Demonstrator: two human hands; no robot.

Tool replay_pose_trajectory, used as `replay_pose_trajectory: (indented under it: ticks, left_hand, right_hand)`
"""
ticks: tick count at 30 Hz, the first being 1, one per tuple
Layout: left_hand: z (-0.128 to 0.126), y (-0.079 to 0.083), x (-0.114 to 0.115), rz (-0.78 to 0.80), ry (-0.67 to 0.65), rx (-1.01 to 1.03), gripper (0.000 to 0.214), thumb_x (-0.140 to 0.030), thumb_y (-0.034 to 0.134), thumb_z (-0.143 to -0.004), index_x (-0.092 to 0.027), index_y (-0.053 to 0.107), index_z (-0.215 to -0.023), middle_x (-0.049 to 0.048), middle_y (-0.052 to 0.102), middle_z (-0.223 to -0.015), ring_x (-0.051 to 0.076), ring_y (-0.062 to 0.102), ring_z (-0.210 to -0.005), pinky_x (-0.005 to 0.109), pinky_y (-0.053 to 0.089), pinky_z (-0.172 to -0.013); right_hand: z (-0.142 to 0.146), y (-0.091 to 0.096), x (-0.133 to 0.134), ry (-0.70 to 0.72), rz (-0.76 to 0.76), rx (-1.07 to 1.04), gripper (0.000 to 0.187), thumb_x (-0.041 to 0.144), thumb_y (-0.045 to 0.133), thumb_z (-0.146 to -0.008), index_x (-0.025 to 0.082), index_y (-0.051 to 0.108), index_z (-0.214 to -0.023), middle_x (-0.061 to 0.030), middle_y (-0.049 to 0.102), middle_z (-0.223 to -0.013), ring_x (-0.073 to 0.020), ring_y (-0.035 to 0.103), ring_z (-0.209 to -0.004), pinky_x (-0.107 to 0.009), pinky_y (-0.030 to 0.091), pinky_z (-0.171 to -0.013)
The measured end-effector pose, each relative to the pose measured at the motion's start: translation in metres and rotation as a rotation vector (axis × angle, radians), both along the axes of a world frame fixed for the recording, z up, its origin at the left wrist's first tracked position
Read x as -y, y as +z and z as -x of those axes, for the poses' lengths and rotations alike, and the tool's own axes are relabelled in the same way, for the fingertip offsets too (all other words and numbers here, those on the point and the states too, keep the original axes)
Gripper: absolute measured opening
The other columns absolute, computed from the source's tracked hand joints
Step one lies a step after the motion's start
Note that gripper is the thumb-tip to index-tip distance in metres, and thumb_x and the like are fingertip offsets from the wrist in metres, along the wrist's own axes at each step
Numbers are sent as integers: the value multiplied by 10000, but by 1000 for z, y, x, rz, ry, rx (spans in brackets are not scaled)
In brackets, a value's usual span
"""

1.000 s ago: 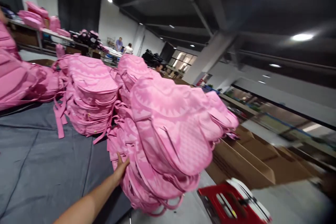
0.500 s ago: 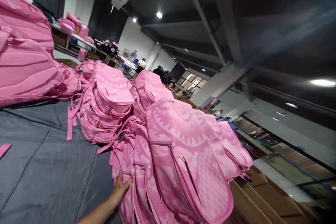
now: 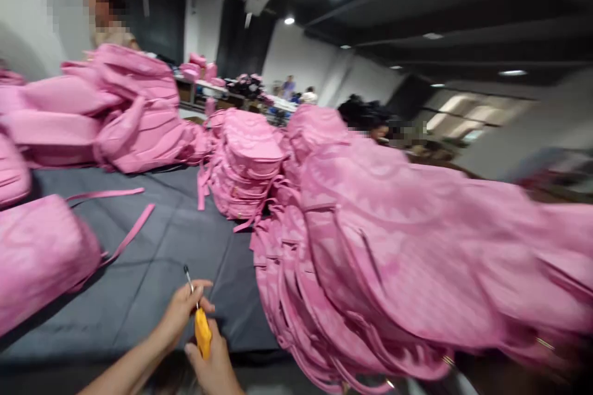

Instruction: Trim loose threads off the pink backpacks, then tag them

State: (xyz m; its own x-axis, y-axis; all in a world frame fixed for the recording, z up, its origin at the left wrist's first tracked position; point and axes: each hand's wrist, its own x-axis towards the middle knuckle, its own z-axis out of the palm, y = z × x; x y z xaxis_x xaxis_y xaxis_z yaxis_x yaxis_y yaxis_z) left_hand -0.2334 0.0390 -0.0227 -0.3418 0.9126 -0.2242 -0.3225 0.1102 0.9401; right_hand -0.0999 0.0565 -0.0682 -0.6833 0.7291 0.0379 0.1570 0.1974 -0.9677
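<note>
Yellow plastic handle with a thin metal shaft: one small yellow-handled tool (image 3: 200, 320) sits low in the head view, upright with a slight lean, tip pointing up and away. Right hand (image 3: 214, 365) is wrapped around the yellow handle from below, fingers curled shut on it. Left hand (image 3: 184, 310) lies just above and to the left, thumb and fingertips pinched on the metal shaft near where it meets the handle. Both hands hover over the near edge of the dark grey cloth-covered table (image 3: 152, 259), the tool between them. Just to the right of the hands, close but not touching, is a tall leaning stack of pink patterned fabric backpacks (image 3: 380, 259); blur prevents counting the pieces in it. Second, shorter stack of pink backpacks (image 3: 248, 166) stands farther back at centre. Third heap of pink backpacks (image 3: 120, 114) lies at far left, and one pink backpack (image 3: 41, 253) rests at near left with two loose straps trailing. Pink piles countable: four.
</note>
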Motion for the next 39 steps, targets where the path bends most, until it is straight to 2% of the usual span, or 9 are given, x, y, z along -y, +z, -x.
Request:
replay_pose_trajectory:
  ticks: [5, 8, 11, 16, 21, 26, 30, 33, 39]
  left_hand:
    - [70, 18, 65, -3, 112, -164, 793, -728, 536, -770, -128, 536, -1289, 149, 733, -967, 246, 693, -891, 366, 508, -816]
    - [140, 1, 139, 181, 445, -675, 850, -554, 670, -752, -107, 421, -1432, 238, 510, -1414, 334, 478, -1327, 468, 366, -1091]
    - [209, -28, 217, 603, 687, -1206, 975, -316, 773, -678, -105, 309, -1510, 250, 172, -1600, 409, 79, -1498, 605, 59, -1180]
    - [309, -73, 281, 884, 487, -1413, 913, -156, 685, -713, -170, 281, -1531, 229, 179, -1605, 403, 152, -1488, 588, 169, -1159]
    - [348, -59, 259, 800, 263, -1238, 657, -112, 491, -791, -220, 471, -1438, 128, 682, -1224, 280, 653, -1070, 355, 471, -911]
    - [344, 41, 203, 395, 405, -1088, 341, -227, 547, -801, -205, 714, -1097, 67, 742, -840, 257, 683, -860, 321, 476, -810]
    - [364, 98, 173, -32, 363, -454, 366, -371, 688, -687, -125, 700, -957, 52, 723, -837, 232, 677, -804, 326, 512, -767]
    - [389, 92, 152, 74, 316, -182, 499, -356, 760, -603, -89, 668, -1013, 80, 716, -831, 228, 678, -748, 374, 539, -750]
    - [386, 58, 123, 263, 603, -479, 612, -327, 546, -866, -63, 426, -1404, 200, 618, -1262, 256, 601, -1163, 437, 445, -1026]
  right_hand:
    - [22, -16, 34, 131, 114, -56, 480, 603, 486, -907, 167, 592, -1075, -52, 678, -870, -183, 649, -782, -298, 522, -746]
    - [22, -22, 20, 5, 181, -4, 521, 679, 534, -844, 174, 608, -949, -35, 670, -799, -169, 643, -693, -290, 528, -699]
    - [19, -24, -5, -80, 194, 48, 560, 724, 587, -773, 175, 617, -880, -22, 665, -745, -169, 641, -641, -289, 531, -662]
    - [45, -30, 2, -218, 180, 50, 600, 706, 609, -770, 174, 591, -1046, -4, 676, -762, -159, 644, -633, -285, 538, -668]
    - [104, -28, 41, -153, 228, 136, 616, 701, 614, -761, 172, 603, -1075, -21, 691, -800, -184, 658, -676, -314, 550, -703]
    - [135, -5, 46, -243, 147, 154, 637, 696, 584, -784, 153, 573, -1117, -20, 693, -808, -178, 661, -675, -317, 533, -723]
    - [132, 24, 34, -367, 86, 90, 640, 691, 559, -805, 154, 551, -1154, -19, 690, -814, -181, 662, -674, -331, 530, -729]
    - [123, 42, 26, -375, 45, 73, 635, 698, 534, -821, 154, 550, -1148, -34, 691, -812, -198, 663, -693, -349, 534, -737]
    - [103, 45, 24, -362, 120, 176, 681, 783, 525, -763, 160, 547, -1036, -22, 657, -693, -203, 635, -587, -349, 536, -613]
